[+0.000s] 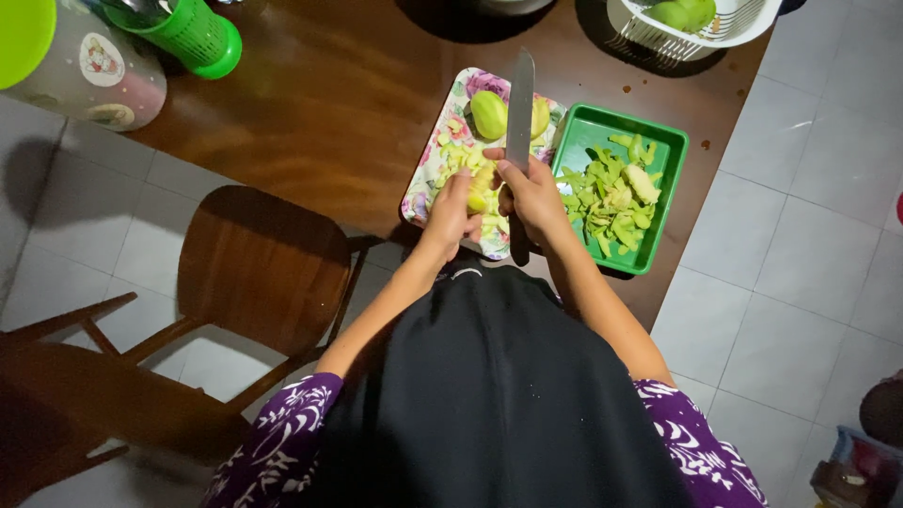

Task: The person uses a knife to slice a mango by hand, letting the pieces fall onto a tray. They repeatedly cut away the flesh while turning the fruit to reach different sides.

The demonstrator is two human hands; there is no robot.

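Note:
My right hand (pixel 532 196) grips the dark handle of a large knife (pixel 519 108), its blade pointing away over a floral tray (pixel 423 183). My left hand (pixel 453 214) holds a yellow-green peeled fruit piece (pixel 481 187) against the tray. Cut pale pieces (pixel 454 155) lie on the tray, with a whole green fruit (pixel 488 114) at its far end and another partly hidden behind the blade.
A green square tray (pixel 670 155) full of green peelings sits right of the floral tray. A white basket (pixel 743 23) with green fruit stands at the table's far right. A green jug (pixel 193 33) and clear container (pixel 89 71) are far left. A wooden chair (pixel 259 263) stands on the left.

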